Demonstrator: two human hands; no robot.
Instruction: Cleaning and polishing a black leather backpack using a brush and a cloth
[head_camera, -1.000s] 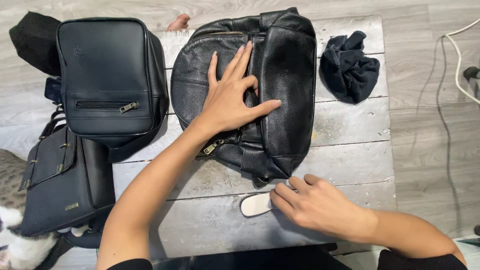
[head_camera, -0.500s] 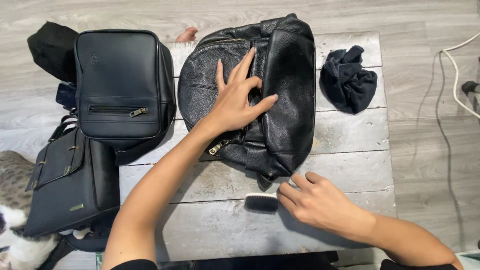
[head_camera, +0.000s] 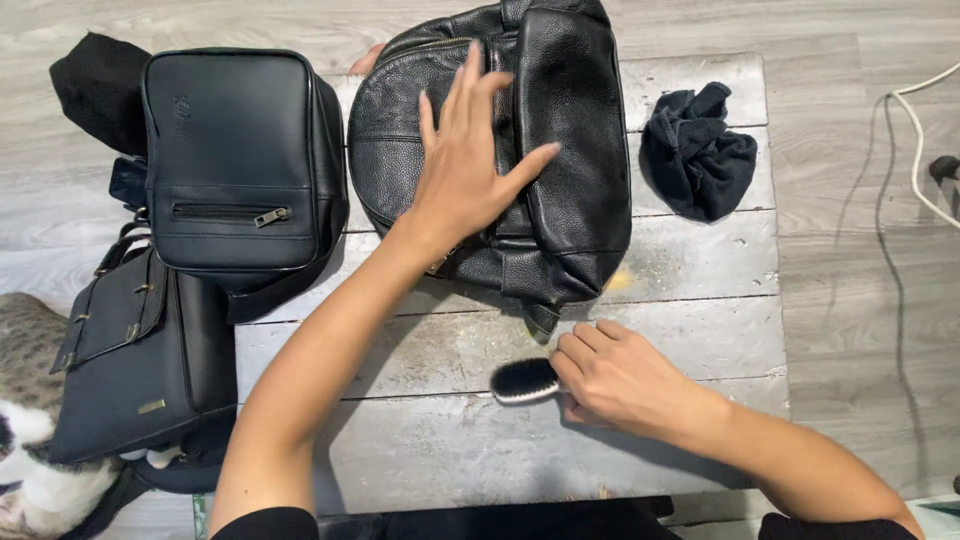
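A black pebbled-leather backpack (head_camera: 575, 170) lies on a weathered grey wooden table (head_camera: 690, 310). My left hand (head_camera: 470, 165) rests flat on it with fingers spread, over the zip area. Near the table's front, my right hand (head_camera: 615, 375) grips a small brush (head_camera: 523, 381) with dark bristles and a pale body; the bristle head sticks out to the left of my fingers, bristles facing up.
A crumpled dark cloth (head_camera: 698, 150) sits at the table's right end. A boxy black bag (head_camera: 230, 165) and a satchel with brass buckles (head_camera: 120, 350) lie left. A cat (head_camera: 30, 430) is at the lower left. A white cable (head_camera: 920, 140) crosses the floor at right.
The brush was turned from pale back up to bristles up, and my right hand closed around it. The backpack slid away from me under my left hand, whose fingers flattened out.
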